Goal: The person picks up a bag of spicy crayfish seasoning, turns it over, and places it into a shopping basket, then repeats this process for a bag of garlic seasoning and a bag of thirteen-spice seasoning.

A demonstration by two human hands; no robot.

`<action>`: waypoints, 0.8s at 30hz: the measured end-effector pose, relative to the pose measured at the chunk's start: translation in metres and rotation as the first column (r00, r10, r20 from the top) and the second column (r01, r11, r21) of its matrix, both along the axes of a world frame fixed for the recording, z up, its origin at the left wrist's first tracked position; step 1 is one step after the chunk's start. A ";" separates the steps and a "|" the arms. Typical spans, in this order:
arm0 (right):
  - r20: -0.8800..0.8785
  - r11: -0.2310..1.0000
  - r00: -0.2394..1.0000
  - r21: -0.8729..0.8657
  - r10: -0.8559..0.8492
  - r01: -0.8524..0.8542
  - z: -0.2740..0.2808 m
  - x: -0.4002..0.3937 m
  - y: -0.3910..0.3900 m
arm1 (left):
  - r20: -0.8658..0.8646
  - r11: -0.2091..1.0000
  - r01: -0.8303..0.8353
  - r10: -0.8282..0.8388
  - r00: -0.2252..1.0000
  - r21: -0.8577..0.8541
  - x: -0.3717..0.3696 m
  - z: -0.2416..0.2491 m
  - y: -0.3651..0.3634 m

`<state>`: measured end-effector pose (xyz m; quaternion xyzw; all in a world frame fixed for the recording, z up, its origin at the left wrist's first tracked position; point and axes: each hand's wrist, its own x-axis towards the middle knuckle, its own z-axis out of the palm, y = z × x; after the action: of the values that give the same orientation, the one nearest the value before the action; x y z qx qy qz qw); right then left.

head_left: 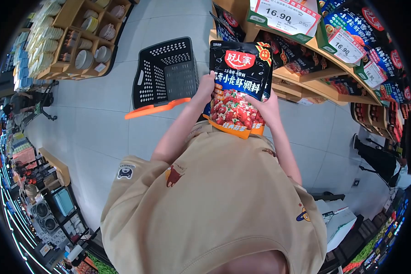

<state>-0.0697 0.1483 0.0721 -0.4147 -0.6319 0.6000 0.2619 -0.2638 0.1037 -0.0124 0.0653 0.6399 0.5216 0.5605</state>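
Note:
A black and blue pouch of crayfish seasoning point(235, 86), with a red label and a picture of crayfish, is held upright in front of my chest. The edge of a second pouch point(266, 93) shows behind it. My left hand point(206, 86) grips the left edge, fingers mostly hidden behind the pouch. On the right side, my right hand point(266, 108) grips the pouches with its thumb lying over the front. To the left, a black shopping basket point(145, 84) with an orange handle point(157, 108) stands on the floor, its inside showing no goods.
Wooden shelving point(340, 90) at the upper right carries similar pouches point(392, 57) and price tags point(285, 16) reading 16.90. A wooden display point(68, 18) of bowls stands at the upper left. Other people point(386, 160) are at the right and left edges.

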 end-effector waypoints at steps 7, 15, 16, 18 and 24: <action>-0.047 0.996 0.998 0.085 0.032 -0.028 -0.014 0.003 0.004 | -0.281 0.957 -0.081 0.163 0.946 0.279 -0.010 0.025 -0.006; 0.048 0.941 0.974 0.251 0.223 -0.227 0.012 -0.002 0.005 | -0.999 0.789 0.614 0.028 -0.027 0.005 -0.061 0.166 -0.002; 0.053 0.939 0.973 0.254 0.225 -0.231 0.015 -0.006 0.003 | -0.998 0.700 0.712 -0.057 -0.025 -0.058 -0.066 0.170 -0.002; 0.151 0.883 0.944 0.338 0.292 -0.327 0.024 -0.011 0.000 | -0.987 0.688 0.722 -0.156 0.044 -0.076 -0.075 0.169 -0.004; 0.163 0.904 0.937 0.255 0.308 -0.342 0.019 -0.028 0.003 | -0.994 0.700 0.706 -0.094 -0.052 -0.103 -0.085 0.158 -0.024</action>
<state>-0.0972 0.1511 0.0914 -0.2972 -0.7850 0.5142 0.1761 -0.3483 0.0801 0.1457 0.7130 0.6404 0.2712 0.0891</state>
